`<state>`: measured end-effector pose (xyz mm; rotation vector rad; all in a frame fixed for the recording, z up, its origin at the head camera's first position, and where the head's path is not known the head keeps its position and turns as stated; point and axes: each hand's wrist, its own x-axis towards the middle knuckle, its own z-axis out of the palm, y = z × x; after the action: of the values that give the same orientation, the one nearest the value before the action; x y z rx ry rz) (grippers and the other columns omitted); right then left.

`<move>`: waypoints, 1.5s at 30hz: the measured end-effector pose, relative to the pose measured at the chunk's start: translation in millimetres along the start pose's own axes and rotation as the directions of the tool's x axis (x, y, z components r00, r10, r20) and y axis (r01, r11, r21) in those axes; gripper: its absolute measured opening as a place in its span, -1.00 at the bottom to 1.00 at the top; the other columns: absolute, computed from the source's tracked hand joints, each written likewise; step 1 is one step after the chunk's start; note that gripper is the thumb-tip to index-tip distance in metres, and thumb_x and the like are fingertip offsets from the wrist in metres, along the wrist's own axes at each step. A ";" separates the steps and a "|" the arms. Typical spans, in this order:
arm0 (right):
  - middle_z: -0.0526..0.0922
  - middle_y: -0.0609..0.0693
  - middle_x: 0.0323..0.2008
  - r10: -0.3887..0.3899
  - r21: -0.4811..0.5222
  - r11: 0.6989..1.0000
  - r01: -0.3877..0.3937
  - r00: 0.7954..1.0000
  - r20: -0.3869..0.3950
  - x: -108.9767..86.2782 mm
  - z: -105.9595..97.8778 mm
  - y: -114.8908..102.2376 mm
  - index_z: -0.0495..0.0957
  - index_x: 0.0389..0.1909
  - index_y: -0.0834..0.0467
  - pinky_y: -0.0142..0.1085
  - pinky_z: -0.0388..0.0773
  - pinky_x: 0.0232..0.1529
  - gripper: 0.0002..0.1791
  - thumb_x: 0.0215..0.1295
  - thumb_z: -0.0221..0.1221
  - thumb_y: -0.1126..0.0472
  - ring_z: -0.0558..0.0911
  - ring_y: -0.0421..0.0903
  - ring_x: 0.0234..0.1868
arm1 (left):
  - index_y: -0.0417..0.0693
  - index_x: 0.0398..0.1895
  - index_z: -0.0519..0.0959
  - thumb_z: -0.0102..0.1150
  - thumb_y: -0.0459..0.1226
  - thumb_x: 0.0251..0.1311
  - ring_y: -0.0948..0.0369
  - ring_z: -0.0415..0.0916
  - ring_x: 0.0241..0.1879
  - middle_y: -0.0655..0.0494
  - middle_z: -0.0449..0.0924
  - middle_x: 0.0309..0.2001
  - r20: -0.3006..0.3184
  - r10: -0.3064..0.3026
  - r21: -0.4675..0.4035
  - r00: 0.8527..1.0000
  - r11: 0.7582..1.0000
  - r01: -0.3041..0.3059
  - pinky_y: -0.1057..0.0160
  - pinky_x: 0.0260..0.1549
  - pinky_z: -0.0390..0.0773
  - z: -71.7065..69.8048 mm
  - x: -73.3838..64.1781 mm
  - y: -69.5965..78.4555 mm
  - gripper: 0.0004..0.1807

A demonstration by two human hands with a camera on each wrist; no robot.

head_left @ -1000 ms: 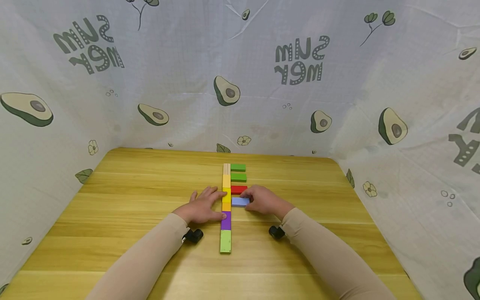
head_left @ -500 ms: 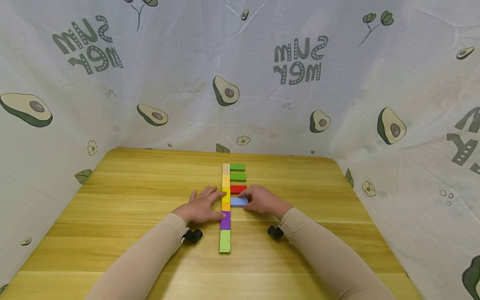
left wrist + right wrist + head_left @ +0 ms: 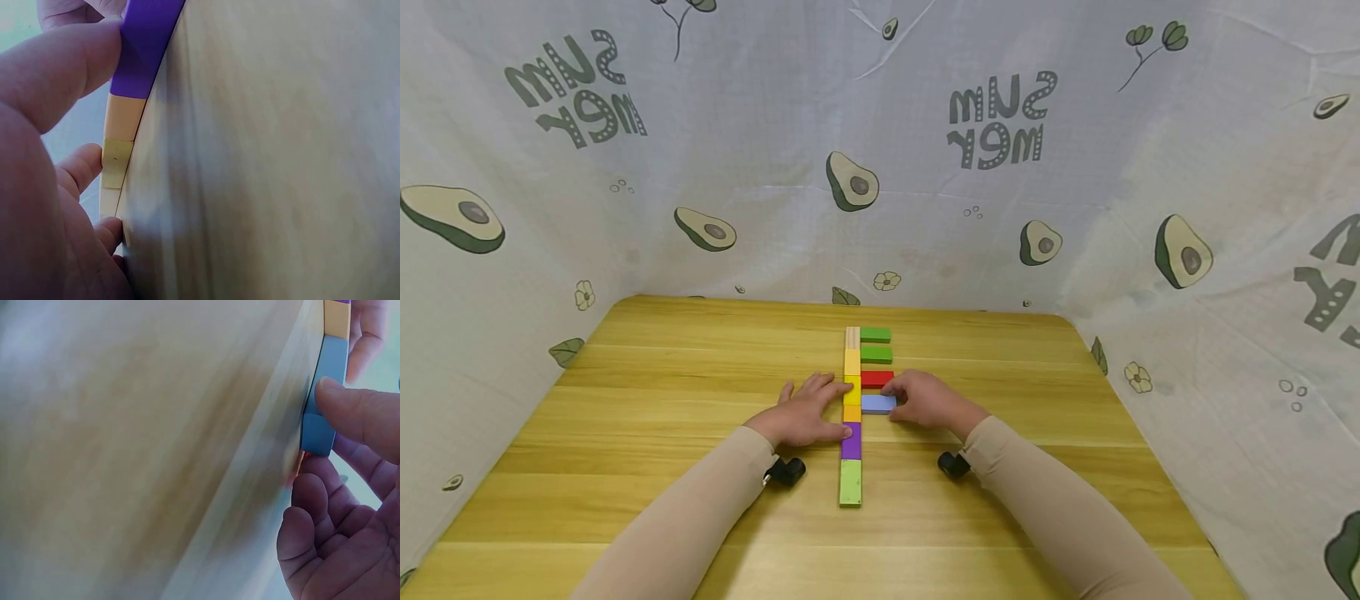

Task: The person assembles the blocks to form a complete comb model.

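In the head view a column of coloured blocks runs up the table's middle. My left hand (image 3: 803,414) lies spread at its left side. Its thumb touches the purple block (image 3: 852,447) and its index finger the yellow block (image 3: 853,397). My right hand (image 3: 928,402) pinches the outer end of a light blue block (image 3: 876,405) between thumb and fingers. This block lies flat, crosswise, its left end against the column. The right wrist view shows the thumb on the blue block (image 3: 319,432). Just beyond it lies a red block (image 3: 874,380), near the right fingertips.
Two green blocks (image 3: 876,335) lie crosswise farther up on the column's right side, with gaps between. A light green block (image 3: 851,483) forms the near end and a plain wood block (image 3: 852,337) the far end. A printed cloth (image 3: 925,225) stands behind the wooden table (image 3: 662,358).
My right fingers have shifted very slightly to the right along the light blue block in the last half second. The blocks and my left hand look the same.
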<state>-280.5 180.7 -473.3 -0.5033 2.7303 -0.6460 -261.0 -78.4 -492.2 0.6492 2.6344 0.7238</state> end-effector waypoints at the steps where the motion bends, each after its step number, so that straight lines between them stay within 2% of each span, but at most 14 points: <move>1: 0.71 -0.07 -0.10 0.000 0.003 1.000 0.000 1.000 0.001 0.2 -0.1 -0.3 0.74 0.11 0.13 -0.13 0.63 0.14 -0.62 0.28 0.47 0.22 0.57 -0.09 -0.11 | 0.30 0.65 0.23 0.29 0.22 0.28 -0.13 -0.27 0.72 -0.04 -0.08 0.72 -0.002 0.000 -0.001 1.000 1.000 0.000 -0.44 0.56 -0.36 0.0 -0.1 0.1 -0.10; 10: 0.71 -0.07 -0.09 0.006 0.021 1.000 -0.006 1.000 -0.009 -0.9 0.2 1.1 0.73 0.12 0.10 -0.10 0.63 0.17 -0.62 0.29 0.47 0.19 0.58 -0.08 -0.09 | 0.27 0.64 0.24 0.31 0.21 0.28 -0.13 -0.27 0.72 -0.05 -0.07 0.72 -0.004 -0.002 -0.009 1.000 1.000 0.002 -0.46 0.56 -0.34 0.3 0.4 1.0 -0.10; 15: 0.68 -0.05 -0.04 0.043 0.038 0.998 -0.041 0.998 -0.043 -5.7 -4.7 4.3 0.71 0.15 0.02 -0.06 0.62 0.18 -0.61 0.32 0.43 0.10 0.59 -0.06 -0.02 | 0.27 0.64 0.25 0.32 0.20 0.27 -0.13 -0.25 0.72 -0.05 -0.05 0.72 -0.004 -0.006 -0.007 1.000 1.000 0.006 -0.47 0.55 -0.32 -0.7 0.9 2.0 -0.10; 21: 0.68 0.01 0.01 0.043 0.023 0.999 -0.041 0.994 -0.099 -13.1 -13.9 12.5 0.70 0.19 0.04 -0.03 0.62 0.17 -0.62 0.40 0.37 0.08 0.61 -0.03 0.02 | 0.23 0.61 0.29 0.38 0.16 0.23 -0.14 -0.15 0.70 -0.08 0.03 0.69 -0.016 -0.014 0.008 1.000 1.000 0.014 -0.50 0.53 -0.25 -3.5 1.5 8.3 -0.10; 28: 0.70 0.07 0.05 0.021 0.032 0.999 -0.018 0.994 -0.105 -22.6 -20.4 21.7 0.69 0.20 0.13 -0.01 0.63 0.15 -0.63 0.44 0.35 0.11 0.63 0.00 0.06 | 0.17 0.57 0.35 0.44 0.11 0.18 -0.09 0.00 0.67 -0.09 0.11 0.66 -0.013 -0.038 0.028 0.999 0.999 0.039 -0.53 0.51 -0.18 -8.8 1.2 18.5 -0.11; 36: 0.68 0.10 0.06 0.042 0.060 0.998 -0.036 0.993 -0.108 -33.6 -25.2 24.1 0.68 0.20 0.14 -0.02 0.63 0.09 -0.63 0.46 0.33 0.12 0.62 -0.01 0.01 | 0.13 0.52 0.39 0.48 0.06 0.15 -0.07 0.12 0.63 -0.08 0.20 0.62 -0.010 -0.070 0.036 0.997 0.997 0.071 -0.54 0.50 -0.08 -12.4 -1.0 29.7 -0.13; 41: 0.67 0.12 0.10 0.055 0.062 0.997 -0.048 0.993 -0.103 -38.1 -26.4 28.2 0.67 0.22 0.14 -0.03 0.64 0.09 -0.62 0.47 0.32 0.11 0.63 0.00 0.03 | 0.06 0.51 0.40 0.49 0.05 0.16 -0.09 0.22 0.58 -0.09 0.21 0.61 -0.010 -0.046 0.049 0.999 0.998 0.047 -0.50 0.48 0.07 -14.0 1.2 31.2 -0.14; 45: 0.66 0.17 0.12 0.046 0.077 0.996 -0.038 0.994 -0.101 -41.9 -27.8 32.9 0.66 0.23 0.18 -0.04 0.66 0.06 -0.61 0.48 0.31 0.12 0.65 0.04 0.04 | 0.00 0.49 0.40 0.45 0.04 0.21 -0.11 0.37 0.48 -0.14 0.19 0.60 -0.007 -0.028 0.012 1.000 1.000 0.028 -0.28 0.47 0.32 -18.6 2.3 27.9 -0.18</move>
<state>-261.5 235.3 -456.9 -0.4048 2.7908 -0.7808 -261.3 -63.2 -462.2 0.6127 2.6510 0.7038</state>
